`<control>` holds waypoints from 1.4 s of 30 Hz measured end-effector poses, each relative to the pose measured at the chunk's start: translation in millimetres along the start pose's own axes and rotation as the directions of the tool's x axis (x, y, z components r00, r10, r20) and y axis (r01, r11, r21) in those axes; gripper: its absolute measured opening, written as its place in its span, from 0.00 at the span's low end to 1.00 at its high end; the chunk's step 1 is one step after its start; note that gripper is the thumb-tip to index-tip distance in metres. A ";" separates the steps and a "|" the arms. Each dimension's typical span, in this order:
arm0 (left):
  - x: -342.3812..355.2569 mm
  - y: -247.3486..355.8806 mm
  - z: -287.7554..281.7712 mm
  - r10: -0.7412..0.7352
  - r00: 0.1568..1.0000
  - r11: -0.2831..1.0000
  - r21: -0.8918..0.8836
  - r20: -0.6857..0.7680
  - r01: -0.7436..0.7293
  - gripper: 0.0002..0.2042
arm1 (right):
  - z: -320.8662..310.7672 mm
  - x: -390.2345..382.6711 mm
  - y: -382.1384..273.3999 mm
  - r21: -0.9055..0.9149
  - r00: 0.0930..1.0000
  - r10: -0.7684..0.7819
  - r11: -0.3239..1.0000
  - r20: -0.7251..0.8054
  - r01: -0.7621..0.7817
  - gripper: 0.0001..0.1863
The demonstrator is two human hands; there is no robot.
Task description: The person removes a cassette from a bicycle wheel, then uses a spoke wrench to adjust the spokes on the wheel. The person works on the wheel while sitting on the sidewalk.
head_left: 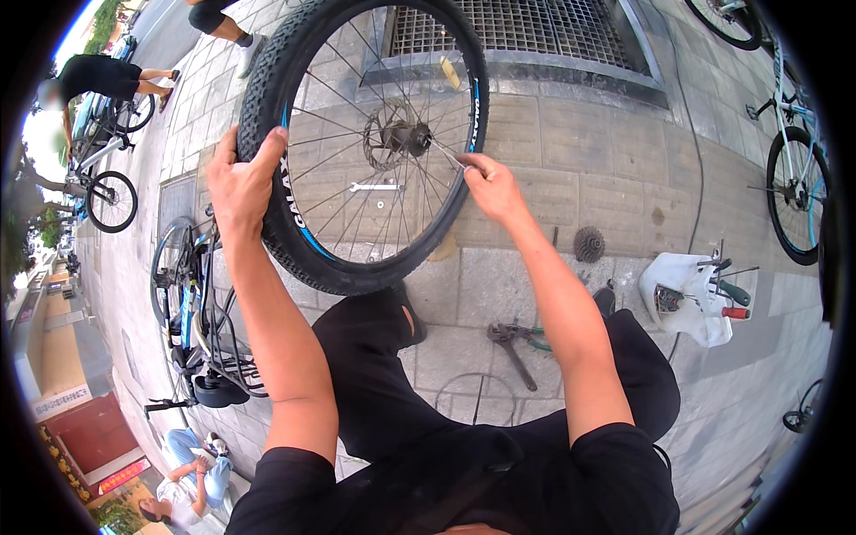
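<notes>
The bike wheel is right in front of you, tipped up over the paving past your knees. I can't tell if its bottom edge rests on anything. In its middle sit the hub and the round disc rotor. Your left hand is wrapped around the left side of the fat tyre, with the thumb on the side facing you. Your right hand pinches a thin metal rod that runs to the hub. I can't tell if it is a tool or a part.

You seem to be in the middle of a hub job. The next move calls for a firm left hand so the wheel doesn't wobble, and a light right hand to line the rod up straight.

Through the spokes you can see a flat spanner on the ground, with a small washer near it. To the right lies a cog cassette. Closer to you is a big adjustable wrench. Further right, a cut white jug holds tools. A bike lies on your left.
</notes>
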State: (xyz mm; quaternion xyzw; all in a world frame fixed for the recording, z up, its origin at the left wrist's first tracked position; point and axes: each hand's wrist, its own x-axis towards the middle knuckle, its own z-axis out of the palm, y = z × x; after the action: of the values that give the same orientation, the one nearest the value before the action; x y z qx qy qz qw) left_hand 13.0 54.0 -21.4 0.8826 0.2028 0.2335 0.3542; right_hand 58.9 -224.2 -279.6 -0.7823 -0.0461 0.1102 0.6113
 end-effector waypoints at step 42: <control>13.7 -12.3 4.8 -0.206 0.977 0.978 -0.029 -0.052 0.205 0.29 | -182.9 256.0 -1.3 -0.369 0.612 -0.516 0.857 -0.599 0.360 0.18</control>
State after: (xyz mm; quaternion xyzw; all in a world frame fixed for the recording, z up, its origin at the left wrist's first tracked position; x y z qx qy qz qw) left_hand 24.4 66.8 -29.7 0.8458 0.2998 0.2222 0.3812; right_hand 349.5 -344.0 -266.2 -0.7914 -0.0216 -0.3427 0.5057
